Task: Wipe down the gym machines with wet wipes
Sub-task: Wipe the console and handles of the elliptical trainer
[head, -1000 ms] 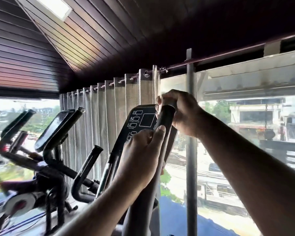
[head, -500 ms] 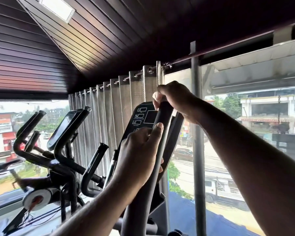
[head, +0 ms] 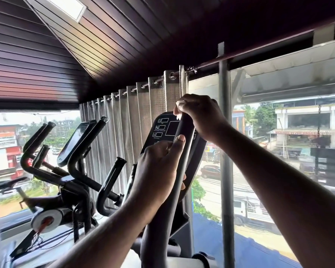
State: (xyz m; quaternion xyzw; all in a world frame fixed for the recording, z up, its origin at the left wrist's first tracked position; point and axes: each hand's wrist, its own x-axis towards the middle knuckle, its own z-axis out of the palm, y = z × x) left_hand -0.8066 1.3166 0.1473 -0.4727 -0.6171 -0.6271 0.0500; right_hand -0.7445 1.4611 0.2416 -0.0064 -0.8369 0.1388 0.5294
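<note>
Wiping step: left hand grips the handle, right hand clasps the wipe round its top; next, stroke downward.

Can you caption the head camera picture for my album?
The right hand holds a white wipe atop the handlebar; the left hand grips it lower down.

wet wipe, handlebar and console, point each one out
wet wipe (head: pixel 179 104), head view, white corner peeking out by the fingers
handlebar (head: pixel 184 127), head view, bare black grip near its top
console (head: pixel 162 126), head view, left side of its panel face
</note>
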